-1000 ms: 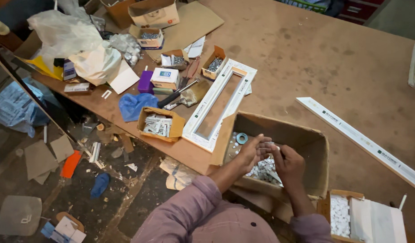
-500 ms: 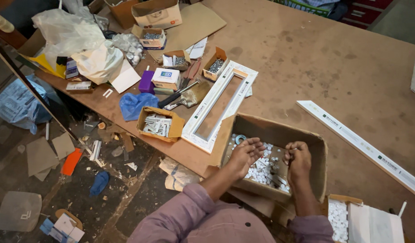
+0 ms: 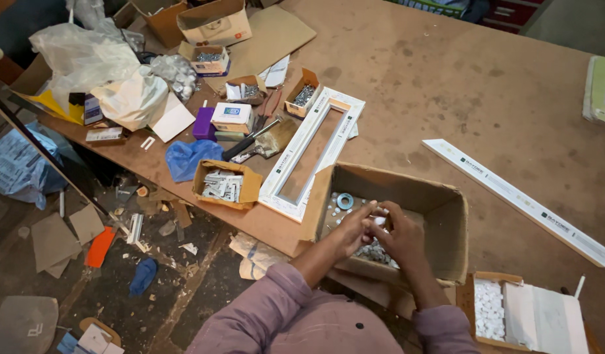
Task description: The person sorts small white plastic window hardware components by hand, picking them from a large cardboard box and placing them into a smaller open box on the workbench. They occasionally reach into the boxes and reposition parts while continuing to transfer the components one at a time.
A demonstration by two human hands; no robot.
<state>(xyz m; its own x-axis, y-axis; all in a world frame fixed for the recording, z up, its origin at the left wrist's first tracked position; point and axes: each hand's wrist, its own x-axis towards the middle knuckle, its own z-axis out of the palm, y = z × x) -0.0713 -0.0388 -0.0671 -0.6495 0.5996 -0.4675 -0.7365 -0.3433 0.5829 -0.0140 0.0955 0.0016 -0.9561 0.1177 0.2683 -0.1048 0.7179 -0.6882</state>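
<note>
Worn brown board fills most of the frame as our workbench (image 3: 446,85), with a littered floor down the left edge. Going left to right, we pass white plastic bags (image 3: 99,72) at upper left, a small carton of pale metal brackets (image 3: 225,184) left of centre, then a white rectangular frame (image 3: 312,154) lying flat beside the big open cardboard box (image 3: 440,216) at lower centre. Both our hands are inside that box, above a heap of small white and grey pieces (image 3: 371,252). Our left hand (image 3: 351,229) and right hand (image 3: 401,239) meet with fingertips pinched together on one small white piece (image 3: 379,221), touching each other over it. We judge these bits light, hard and smooth, easy to drop, so a fingertip pinch on the edges suits them better than a full-hand grasp. What the piece really is stays too small to tell, and our fingers cover most of it. Farther right lie a long white strip (image 3: 519,200) and, at lower right, a cut-off box of white pellets (image 3: 489,308).
</note>
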